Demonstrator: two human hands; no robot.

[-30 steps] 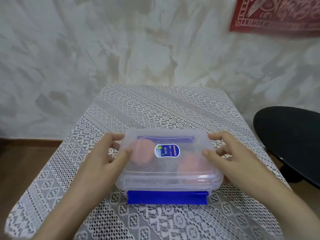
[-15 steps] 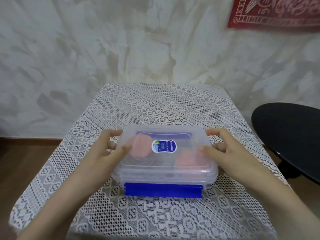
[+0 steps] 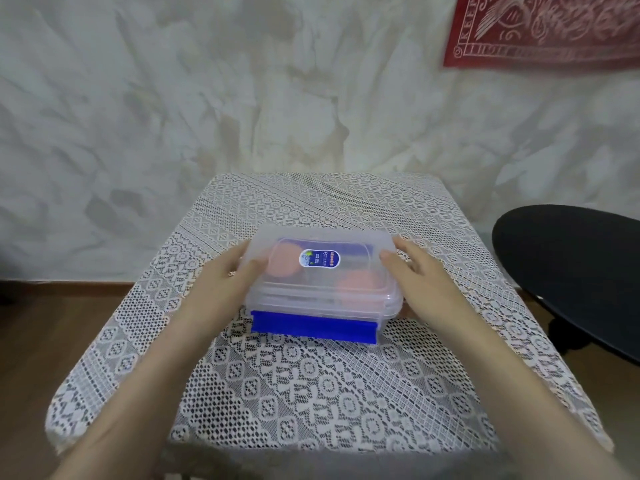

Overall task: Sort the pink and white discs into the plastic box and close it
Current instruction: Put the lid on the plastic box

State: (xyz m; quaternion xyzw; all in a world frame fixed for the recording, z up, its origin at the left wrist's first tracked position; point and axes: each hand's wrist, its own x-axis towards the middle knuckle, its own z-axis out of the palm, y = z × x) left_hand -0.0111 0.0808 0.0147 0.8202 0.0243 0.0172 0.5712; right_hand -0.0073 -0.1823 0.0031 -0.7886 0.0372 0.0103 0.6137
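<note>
Mottled white plaster fills the background, with a red cloth (image 3: 547, 29) hanging at the upper right and a black chair (image 3: 571, 271) beside the counter (image 3: 311, 393), which is covered in white lace. On it I see the plastic box (image 3: 322, 282) sitting with its clear lid (image 3: 325, 244) on top and a blue latch (image 3: 313, 325) folded down along the near side. Two pink discs (image 3: 285, 259) show through the lid, one at the left rear and one toward the right front; I cannot make out any white ones. A small blue label (image 3: 319, 259) sits on the middle of the lid.

My left hand (image 3: 221, 285) is against the box's left end, thumb lying on the lid's top and fingers wrapped round the far corner. My right hand (image 3: 419, 275) mirrors it at the right end, thumb on the lid edge, fingers behind the far corner. Each grip is spread wide and pressed to the box rather than closed; the two hold the box between them.

Compared with a second ago, the box and both hands sit farther from me, nearer the middle of the counter, and more of the lace shows in front of the latch. The hold on the two ends looks the same as before.
</note>
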